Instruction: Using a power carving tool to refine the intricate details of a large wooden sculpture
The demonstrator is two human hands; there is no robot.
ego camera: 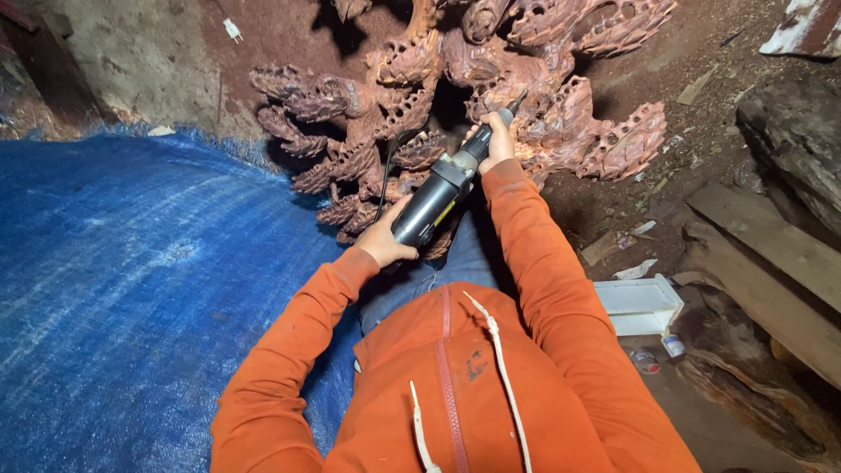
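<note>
Against the carved reddish root sculpture [455, 96] before me, my left hand [383, 238] and right hand [497, 140] both grip the black rotary grinder [442, 193], mid-carving; the next pass probably needs steady pressure.

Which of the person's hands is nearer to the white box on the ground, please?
The right hand, gripping the front of the power tool above the white box. The left hand holds the tool's rear, further left.
</note>
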